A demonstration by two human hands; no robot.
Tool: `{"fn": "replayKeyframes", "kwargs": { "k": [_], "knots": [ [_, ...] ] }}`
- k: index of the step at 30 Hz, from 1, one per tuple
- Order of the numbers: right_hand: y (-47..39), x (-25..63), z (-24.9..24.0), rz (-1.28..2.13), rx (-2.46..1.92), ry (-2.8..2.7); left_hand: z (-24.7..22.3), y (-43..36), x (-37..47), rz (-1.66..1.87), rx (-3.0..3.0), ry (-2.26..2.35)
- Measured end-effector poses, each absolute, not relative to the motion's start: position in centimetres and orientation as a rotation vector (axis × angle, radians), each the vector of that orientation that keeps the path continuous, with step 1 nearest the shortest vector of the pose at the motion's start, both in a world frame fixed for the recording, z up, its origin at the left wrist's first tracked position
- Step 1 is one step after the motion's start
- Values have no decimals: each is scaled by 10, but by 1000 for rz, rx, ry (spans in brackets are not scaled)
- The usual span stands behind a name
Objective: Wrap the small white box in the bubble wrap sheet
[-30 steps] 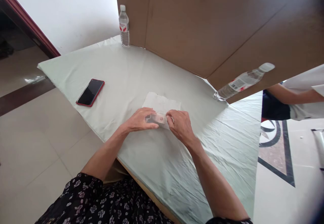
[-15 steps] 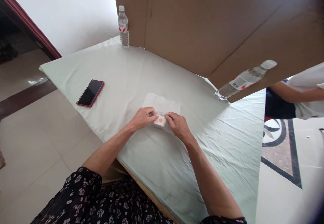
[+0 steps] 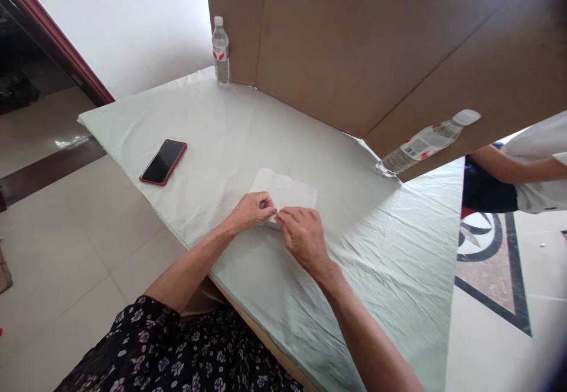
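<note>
A small whitish packet lies on a white paper sheet (image 3: 287,188) in the middle of the table. In the head view my left hand (image 3: 253,210) pinches the packet's near left corner between thumb and fingertips. My right hand (image 3: 305,235) reaches over the packet from the right, its fingertips pressed together close beside the left thumb. Most of the packet is hidden under both hands, so its exact kind does not show. The sheet spreads flat beyond the fingers.
A phone in a red case (image 3: 163,162) lies on the pale green tablecloth (image 3: 212,132) at left. One water bottle (image 3: 220,52) stands at the back; another water bottle (image 3: 427,144) is at right, by the brown cardboard panel (image 3: 319,49). A person's arm (image 3: 514,166) shows beyond.
My right hand has moved left across the packet, covering the reddish mark that showed on it before. My left hand stays at the packet's left side. The view has shifted slightly.
</note>
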State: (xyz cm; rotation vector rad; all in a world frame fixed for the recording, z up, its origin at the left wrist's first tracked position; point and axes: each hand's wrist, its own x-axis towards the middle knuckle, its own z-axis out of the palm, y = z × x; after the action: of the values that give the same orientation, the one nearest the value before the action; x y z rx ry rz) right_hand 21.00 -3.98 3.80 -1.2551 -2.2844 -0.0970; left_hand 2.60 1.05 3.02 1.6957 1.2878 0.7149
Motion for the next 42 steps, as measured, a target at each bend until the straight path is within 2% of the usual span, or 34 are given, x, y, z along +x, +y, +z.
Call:
{"fn": "replayKeyframes", "kwargs": {
  "k": [7, 13, 23, 31, 42],
  "knots": [
    [-50, 201, 26, -151, -1326, -2298, 35, -8, -6, 672, 1779, 1534],
    [-50, 200, 22, -158, -1400, -2337, 41, -11, -13, 436, 1715, 1853],
    [-49, 198, 20, -220, -1389, -2341, 35, 0, 0, 489, 1408, 1614],
    [-49, 195, 18, -228, -1407, -2360, 40, -1, 21, 482, 1865, 1908],
    [-51, 194, 22, -190, -1413, -2376, 45, 6, 35, 709, 1085, 1385]
  ]
}}
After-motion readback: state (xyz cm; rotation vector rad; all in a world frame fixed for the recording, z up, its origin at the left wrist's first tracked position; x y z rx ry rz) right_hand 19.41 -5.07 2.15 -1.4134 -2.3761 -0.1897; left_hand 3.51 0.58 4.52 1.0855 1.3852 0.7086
